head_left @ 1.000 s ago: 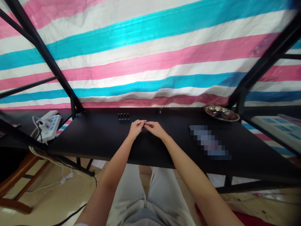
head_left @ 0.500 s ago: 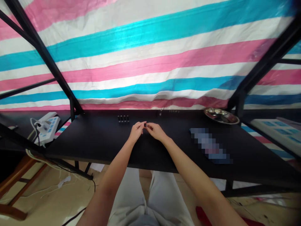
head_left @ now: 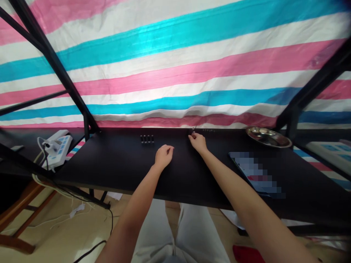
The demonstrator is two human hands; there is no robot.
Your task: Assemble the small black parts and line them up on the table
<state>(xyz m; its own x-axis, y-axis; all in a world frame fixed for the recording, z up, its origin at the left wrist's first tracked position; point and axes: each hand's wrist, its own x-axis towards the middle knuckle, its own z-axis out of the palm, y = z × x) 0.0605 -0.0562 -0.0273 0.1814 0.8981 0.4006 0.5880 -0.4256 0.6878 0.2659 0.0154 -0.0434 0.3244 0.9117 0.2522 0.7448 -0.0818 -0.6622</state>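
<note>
My left hand [head_left: 163,156] rests over the middle of the black table [head_left: 104,160], its fingers curled closed. Whatever it holds, if anything, is hidden behind the fingers. Farther back, my right hand [head_left: 198,142] reaches toward the rear edge, thumb and fingers pinched together beside a tiny shiny piece [head_left: 193,129]; I cannot make out what lies in the pinch. A row of several small black cylinders with pale tops [head_left: 148,139] stands left of my hands. Several tiny pale bits [head_left: 210,130] lie in a line along the back edge, to the right of my right hand.
A round shiny metal tray [head_left: 286,143] sits at the back right. Nearer stands a flat device with a blurred screen [head_left: 253,173]. White power strips [head_left: 61,149] lie beyond the table's left end. Black frame posts [head_left: 89,124] and striped sheeting [head_left: 175,73] border the back.
My hands were together at a small dark piece; they have come apart. The right hand moved back and right to the tiny pieces, while the left stayed near the middle, slightly lower.
</note>
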